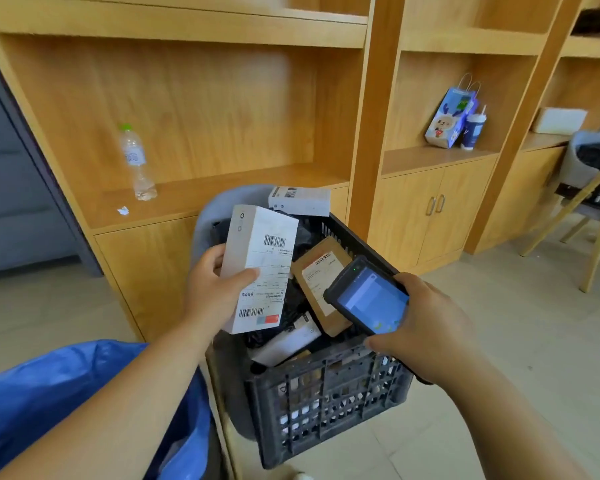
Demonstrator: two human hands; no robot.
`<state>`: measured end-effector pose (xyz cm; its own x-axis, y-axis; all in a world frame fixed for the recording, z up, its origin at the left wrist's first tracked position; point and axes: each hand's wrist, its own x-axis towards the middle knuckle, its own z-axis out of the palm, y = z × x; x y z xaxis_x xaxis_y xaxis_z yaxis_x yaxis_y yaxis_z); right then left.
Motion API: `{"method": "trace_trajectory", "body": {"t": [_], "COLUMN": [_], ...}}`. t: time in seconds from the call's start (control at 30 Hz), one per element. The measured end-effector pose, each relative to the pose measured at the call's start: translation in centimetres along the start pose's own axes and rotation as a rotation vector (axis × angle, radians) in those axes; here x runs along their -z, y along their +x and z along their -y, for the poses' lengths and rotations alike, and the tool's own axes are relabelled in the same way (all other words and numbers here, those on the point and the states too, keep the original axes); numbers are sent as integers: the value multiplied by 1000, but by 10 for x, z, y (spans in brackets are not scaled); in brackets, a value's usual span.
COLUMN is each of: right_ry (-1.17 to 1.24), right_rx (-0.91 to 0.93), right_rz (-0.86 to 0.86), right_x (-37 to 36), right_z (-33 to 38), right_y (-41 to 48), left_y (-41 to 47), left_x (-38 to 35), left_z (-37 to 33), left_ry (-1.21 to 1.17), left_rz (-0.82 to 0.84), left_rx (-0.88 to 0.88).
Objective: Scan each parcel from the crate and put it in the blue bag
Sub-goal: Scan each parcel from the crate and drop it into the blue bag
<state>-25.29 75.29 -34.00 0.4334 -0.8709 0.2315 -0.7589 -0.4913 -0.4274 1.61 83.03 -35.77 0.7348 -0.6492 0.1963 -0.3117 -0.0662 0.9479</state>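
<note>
My left hand (212,289) grips a tall white parcel box (261,261) with a barcode label facing me, held above the dark plastic crate (326,393). My right hand (426,323) holds a black handheld scanner (369,296), its blue screen lit, just right of the box and over the crate. Inside the crate lie a brown cardboard parcel (321,289), a white box (284,342) and dark wrapped parcels. Another white box (300,200) sticks up at the crate's far end. The blue bag (49,386) lies open at the lower left, under my left forearm.
The crate rests on a grey chair (208,216) in front of wooden shelving. A clear water bottle (136,161) stands on the left shelf. A blue paper gift bag (449,119) and a cup (473,129) are on the right shelf. A wooden-legged chair (589,188) is at far right.
</note>
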Motion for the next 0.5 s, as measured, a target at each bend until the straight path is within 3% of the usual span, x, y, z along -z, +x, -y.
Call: {"method": "trace_trajectory", "body": {"t": [0.5], "right_ry": [-30], "right_rx": [147], "right_rz": [0], "right_x": [17], "right_z": [67], "right_y": [-36], "left_y": [-37], "left_x": [75], "left_z": [-11], "left_ry": [-51], "left_rz": [-69], "left_rx": [-65]}}
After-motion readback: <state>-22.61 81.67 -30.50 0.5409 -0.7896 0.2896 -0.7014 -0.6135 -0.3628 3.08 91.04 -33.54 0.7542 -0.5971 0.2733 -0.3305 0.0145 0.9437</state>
